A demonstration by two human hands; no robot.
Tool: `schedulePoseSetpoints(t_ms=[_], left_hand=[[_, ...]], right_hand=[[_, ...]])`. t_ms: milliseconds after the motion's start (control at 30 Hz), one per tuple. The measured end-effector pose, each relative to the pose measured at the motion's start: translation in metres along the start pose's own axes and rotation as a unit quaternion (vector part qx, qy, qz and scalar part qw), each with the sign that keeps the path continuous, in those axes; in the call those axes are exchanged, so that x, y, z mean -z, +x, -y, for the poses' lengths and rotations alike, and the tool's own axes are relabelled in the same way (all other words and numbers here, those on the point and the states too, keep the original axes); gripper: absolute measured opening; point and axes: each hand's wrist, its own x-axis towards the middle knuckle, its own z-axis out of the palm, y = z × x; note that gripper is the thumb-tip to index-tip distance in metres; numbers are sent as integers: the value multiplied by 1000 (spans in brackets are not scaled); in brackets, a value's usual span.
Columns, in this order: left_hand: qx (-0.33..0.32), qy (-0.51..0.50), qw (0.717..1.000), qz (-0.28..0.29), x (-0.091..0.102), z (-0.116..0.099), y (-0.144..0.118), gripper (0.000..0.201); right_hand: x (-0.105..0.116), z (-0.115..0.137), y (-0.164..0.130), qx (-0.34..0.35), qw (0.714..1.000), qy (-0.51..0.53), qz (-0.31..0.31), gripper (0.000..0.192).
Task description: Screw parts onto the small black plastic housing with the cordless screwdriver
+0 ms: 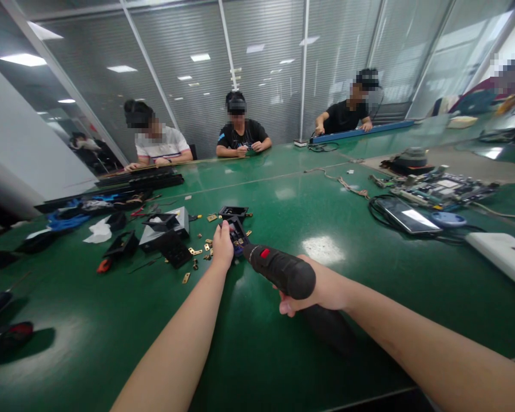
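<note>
Green matting covers the long shared table, with glass partitions behind three seated people on its far side. Right hand is clenched around a black electric screwdriver, tip aimed at a small black housing. Left hand presses down on that housing, steadying it just beside the tool tip. Brass contact pieces lie loose around it, and further black parts sit to the left, so assembly appears partway: fastening under way, several pieces not yet fitted.
</note>
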Motion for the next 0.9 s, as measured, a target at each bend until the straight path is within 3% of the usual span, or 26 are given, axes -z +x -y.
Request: schedulePoseSetpoints(t_ms=[367,533,900], left_hand=[[-29,18,999,-20,1,-6,-3,79],[-7,-2,1000,-7,2,-7,-3,81],[-33,8,999,-3,2,5,2,73]], right_hand=[[-2,3,0,21,999,-20,24,40],[1,1,-1,10,1000,-27,6,41],[-3,9,0,-12,999,-39,8,36]])
